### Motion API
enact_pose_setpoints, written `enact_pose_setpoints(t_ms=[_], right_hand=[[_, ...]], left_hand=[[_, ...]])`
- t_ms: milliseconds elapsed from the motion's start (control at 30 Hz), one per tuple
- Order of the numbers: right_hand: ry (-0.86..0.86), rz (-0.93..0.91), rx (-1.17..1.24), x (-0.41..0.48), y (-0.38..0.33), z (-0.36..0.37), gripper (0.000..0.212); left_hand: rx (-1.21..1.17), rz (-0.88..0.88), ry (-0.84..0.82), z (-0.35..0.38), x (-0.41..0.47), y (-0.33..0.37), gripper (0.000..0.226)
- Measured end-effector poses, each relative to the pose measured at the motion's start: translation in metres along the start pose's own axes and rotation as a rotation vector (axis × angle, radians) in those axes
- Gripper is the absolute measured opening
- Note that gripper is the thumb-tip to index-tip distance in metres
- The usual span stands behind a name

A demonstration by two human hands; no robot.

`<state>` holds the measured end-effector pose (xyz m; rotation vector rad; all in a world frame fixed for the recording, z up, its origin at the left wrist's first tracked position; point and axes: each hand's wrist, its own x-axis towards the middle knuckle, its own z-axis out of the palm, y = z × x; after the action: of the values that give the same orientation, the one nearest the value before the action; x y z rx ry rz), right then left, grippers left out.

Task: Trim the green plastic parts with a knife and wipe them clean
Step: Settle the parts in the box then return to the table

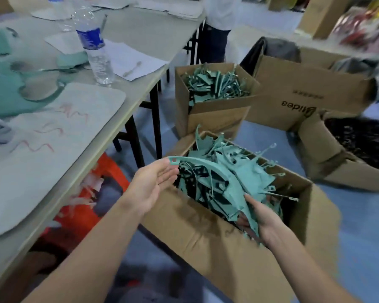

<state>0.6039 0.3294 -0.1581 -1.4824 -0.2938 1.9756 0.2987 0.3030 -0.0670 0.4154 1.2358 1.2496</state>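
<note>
Gripped at its broad end by the right hand, a curved green part hangs over the near box.
Right thumb lies over the wide end with the fingers curled beneath, while the left hand is flat, palm up, its nearly straight fingers only propping the narrow tip with the hole. The part sits just above the heap of like pieces in the box (its lower edge looks caught among thin stems). To do this well, I would raise it slowly and tilt it free so that no neighbours are dragged out, then close the left hand round the tip before carrying it to the table on the left. No knife can be made out there; the view is blurred.
</note>
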Motion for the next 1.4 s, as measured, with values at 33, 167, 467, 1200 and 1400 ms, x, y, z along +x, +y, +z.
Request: enact_pose_setpoints(t_ms=[33,167,467,1200,1400], right_hand=[[0.018,-0.019,0.07,0.005,-0.004,-0.002,0.025],[0.067,-0.076,0.403,0.029,-0.034,0.002,0.034],[0.148,0.211,0.197,0.07,0.01,0.067,0.057],[-0.915,-0.058,-0.229,-0.127,0.04,0.385,0.019],[-1.086,-0.115,-0.512,-0.165,0.103,0.466,0.014]], left_hand=[[-0.076,-0.023,-0.027,0.005,0.006,-0.002,0.019],[0.066,-0.027,-0.066,0.02,0.016,0.003,0.029],[0.353,-0.01,-0.028,0.014,0.008,-0.003,0.022],[0.799,0.7,0.924,-0.096,-0.11,0.151,0.027],[0.78,0.847,1.156,-0.209,-0.183,0.179,0.018]])
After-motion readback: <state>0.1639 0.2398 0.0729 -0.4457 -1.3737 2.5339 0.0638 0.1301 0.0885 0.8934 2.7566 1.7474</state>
